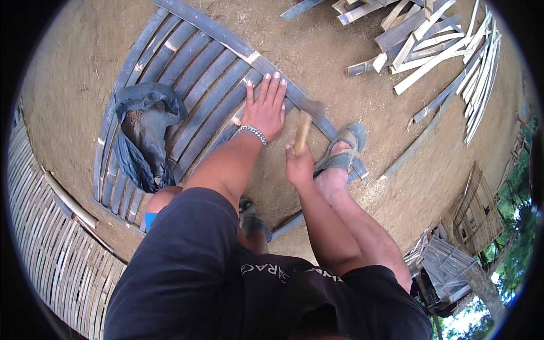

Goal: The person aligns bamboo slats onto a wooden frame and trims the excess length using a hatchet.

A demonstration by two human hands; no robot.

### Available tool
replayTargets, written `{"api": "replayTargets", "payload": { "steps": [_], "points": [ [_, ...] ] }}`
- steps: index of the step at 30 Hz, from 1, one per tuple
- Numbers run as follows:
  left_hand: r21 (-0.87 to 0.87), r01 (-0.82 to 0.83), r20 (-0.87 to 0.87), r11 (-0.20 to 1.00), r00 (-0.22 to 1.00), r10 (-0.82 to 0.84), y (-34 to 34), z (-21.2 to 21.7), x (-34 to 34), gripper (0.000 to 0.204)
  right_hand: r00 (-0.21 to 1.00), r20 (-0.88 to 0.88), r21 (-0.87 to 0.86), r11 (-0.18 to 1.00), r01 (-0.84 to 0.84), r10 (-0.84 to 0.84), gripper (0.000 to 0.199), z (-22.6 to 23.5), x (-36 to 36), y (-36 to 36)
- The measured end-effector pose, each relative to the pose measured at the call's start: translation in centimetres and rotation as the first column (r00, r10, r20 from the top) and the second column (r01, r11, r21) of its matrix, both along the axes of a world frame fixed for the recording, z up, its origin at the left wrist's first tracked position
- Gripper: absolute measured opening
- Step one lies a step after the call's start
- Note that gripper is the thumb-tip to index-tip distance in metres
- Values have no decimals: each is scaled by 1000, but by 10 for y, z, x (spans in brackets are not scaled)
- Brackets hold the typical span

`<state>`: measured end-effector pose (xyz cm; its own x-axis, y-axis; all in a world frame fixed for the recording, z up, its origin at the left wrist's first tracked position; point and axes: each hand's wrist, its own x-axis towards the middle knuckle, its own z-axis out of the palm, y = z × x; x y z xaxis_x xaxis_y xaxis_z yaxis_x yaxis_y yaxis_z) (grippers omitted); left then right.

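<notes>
Right hand (298, 166), hammer (304, 129) handle upright

dark blue-grey plastic bag (144, 133), crumpled and open (something fibrous inside), lying on the slatted panel (198, 73), left side

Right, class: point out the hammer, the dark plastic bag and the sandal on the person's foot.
hammer (302, 131), head view, on its wooden handle above the right hand.
dark plastic bag (146, 122), head view, on its crumpled middle.
sandal (344, 148), head view, on its grey strap.
</notes>
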<state>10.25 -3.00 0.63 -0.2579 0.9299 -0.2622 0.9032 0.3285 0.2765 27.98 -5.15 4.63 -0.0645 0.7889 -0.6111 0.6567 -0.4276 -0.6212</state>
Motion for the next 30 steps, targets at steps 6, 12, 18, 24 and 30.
{"api": "replayTargets", "payload": {
  "steps": [6, 12, 18, 24, 30],
  "points": [
    [-46, -1, -17, 999, 1000, 0, -9, 0, 2, 68, 895, -391, 205, 928, 310, -213, 25, 36, -11, 10],
    [-32, 3, -15, 999, 1000, -3, -6, 1, 4, 68, 969, 99, 322, 915, -245, 225, 22, 7, -10, 9],
    [5, -16, -7, 1000, 1000, 17, -10, -3, 4, 67, 867, -427, 124, 933, 338, -257, 26, 38, -14, 20],
    [13, -27, 8, 1000, 1000, 27, -10, 0, 1, 68, 985, 39, 4, 986, -168, 168, 21, 29, -10, 16],
    [-2, -14, 10, 1000, 1000, 14, -8, 2, 3, 68, 983, 1, 174, 968, -183, 185, 16, 12, -10, 11]
  ]
}}
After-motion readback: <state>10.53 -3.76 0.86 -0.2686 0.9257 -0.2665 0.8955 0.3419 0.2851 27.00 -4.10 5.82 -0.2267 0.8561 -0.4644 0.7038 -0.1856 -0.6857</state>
